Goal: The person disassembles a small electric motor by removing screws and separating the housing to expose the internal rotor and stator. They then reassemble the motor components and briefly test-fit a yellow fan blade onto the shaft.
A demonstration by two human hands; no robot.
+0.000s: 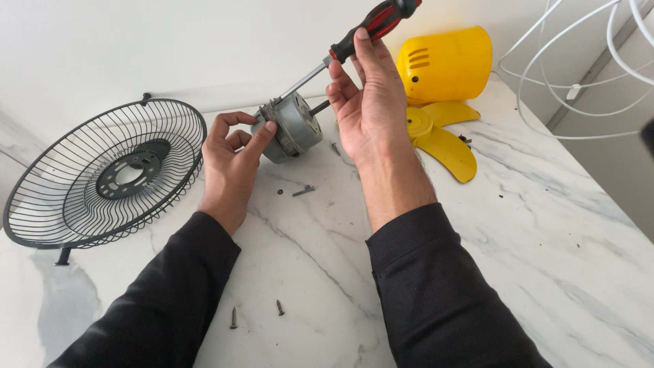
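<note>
In the head view, the left hand (231, 153) is closed around a small grey cylindrical metal fan motor (291, 126), fingers wrapped over its rear and thumb across its side, holding it just above the white grey-veined marble counter (545, 259) near the middle of the scene. The right hand (368, 95) is curled about a red-and-black-handled screwdriver (354, 37), gripping low on the handle where it meets the steel shaft; the handle points to 1 o'clock and the tip runs down to 7 o'clock, meeting the top edge of the motor (the exact contact spot is too small to make out). The motor's short shaft sticks out toward 3 o'clock, just beside the right fingers.

At 9 o'clock from the motor lies a round black wire fan guard (105, 174), dished side up, resting on the counter near the left hand but apart from it. At 2 o'clock stands a yellow plastic motor housing (453, 65) with vent slots, and just below it a yellow plastic fan blade (443, 133) lies flat, touching or nearly touching the housing. A white wire fan guard (579, 88) leans at the far 2 o'clock corner.

Loose dark screws (234, 317) lie at 6 o'clock between the black-sleeved forearms, and another small screw (304, 191) rests directly below the motor.
</note>
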